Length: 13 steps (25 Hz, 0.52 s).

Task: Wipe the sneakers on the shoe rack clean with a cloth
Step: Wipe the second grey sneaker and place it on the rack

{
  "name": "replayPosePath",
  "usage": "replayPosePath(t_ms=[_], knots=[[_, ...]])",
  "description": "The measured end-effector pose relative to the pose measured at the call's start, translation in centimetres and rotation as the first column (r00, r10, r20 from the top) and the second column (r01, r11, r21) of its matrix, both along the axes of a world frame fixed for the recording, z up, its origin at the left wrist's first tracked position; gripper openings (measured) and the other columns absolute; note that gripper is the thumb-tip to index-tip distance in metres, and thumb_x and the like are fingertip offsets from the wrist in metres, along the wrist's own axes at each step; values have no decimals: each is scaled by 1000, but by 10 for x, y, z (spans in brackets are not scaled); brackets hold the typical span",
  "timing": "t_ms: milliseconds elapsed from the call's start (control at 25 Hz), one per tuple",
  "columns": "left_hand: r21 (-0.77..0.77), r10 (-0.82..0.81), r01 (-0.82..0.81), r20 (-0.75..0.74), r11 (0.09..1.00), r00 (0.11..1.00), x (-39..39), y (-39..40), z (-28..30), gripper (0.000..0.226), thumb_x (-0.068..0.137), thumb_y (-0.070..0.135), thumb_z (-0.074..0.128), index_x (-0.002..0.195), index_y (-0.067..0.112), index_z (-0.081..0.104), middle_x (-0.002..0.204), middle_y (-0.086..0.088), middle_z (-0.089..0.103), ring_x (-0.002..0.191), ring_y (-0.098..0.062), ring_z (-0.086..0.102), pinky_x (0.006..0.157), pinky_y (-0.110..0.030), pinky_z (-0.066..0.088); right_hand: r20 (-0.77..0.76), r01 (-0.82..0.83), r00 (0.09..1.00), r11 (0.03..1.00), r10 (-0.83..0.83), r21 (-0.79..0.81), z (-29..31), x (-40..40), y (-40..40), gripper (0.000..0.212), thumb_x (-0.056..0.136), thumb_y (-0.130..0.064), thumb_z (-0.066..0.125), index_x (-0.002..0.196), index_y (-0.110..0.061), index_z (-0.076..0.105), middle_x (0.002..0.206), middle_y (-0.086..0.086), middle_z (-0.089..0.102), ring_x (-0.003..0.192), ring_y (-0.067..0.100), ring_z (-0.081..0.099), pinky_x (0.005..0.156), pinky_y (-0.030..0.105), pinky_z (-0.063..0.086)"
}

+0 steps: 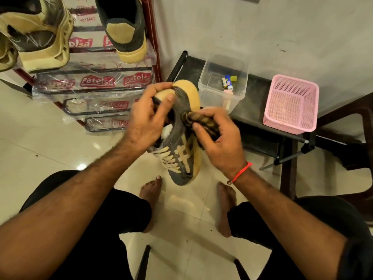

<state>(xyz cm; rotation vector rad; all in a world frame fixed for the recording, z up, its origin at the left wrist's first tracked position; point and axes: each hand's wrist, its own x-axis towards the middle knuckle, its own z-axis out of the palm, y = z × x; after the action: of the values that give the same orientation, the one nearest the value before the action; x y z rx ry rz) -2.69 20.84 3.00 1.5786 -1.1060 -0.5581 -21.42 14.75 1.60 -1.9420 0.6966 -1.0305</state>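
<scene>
A grey sneaker (181,150) with tan sole, cream laces and cream stripes hangs in the air above my bare feet, toe pointing toward me. My left hand (147,118) grips its heel end, fingers curled over the collar. My right hand (218,136) holds a bunched brown striped cloth (203,120) and presses it against the sneaker's right side. On the red shoe rack (155,43) at the upper left stand a matching grey and tan sneaker (125,29) and a tan mesh sneaker (38,39).
The rack's lower shelves are wrapped in printed clear plastic (96,85). A low black bench (254,110) on the right carries a clear plastic box (224,77) with small items and a pink mesh basket (290,104). Glossy floor tiles lie below.
</scene>
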Motion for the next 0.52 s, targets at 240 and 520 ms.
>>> replayPosePath(t_ms=[240, 520], knots=[[81, 128, -106, -364, 991, 922, 15, -2, 1, 29, 106, 20, 52, 129, 5, 60, 106, -6, 72, 93, -20, 69, 74, -34, 59, -209, -199, 967, 946, 146, -256, -8, 7, 21, 26, 90, -7, 70, 116, -5, 70, 115, 10, 63, 108, 26, 60, 95, 42, 50], [131, -1, 58, -398, 990, 917, -23, -6, 2, 22, 106, 15, 50, 121, 8, 65, 87, 3, 72, 72, -6, 66, 58, -22, 52, -168, 41, 981, 946, -99, -321, 8, 9, -19, 24, 88, -10, 69, 112, -13, 71, 110, 5, 66, 107, 25, 60, 90, 53, 48]])
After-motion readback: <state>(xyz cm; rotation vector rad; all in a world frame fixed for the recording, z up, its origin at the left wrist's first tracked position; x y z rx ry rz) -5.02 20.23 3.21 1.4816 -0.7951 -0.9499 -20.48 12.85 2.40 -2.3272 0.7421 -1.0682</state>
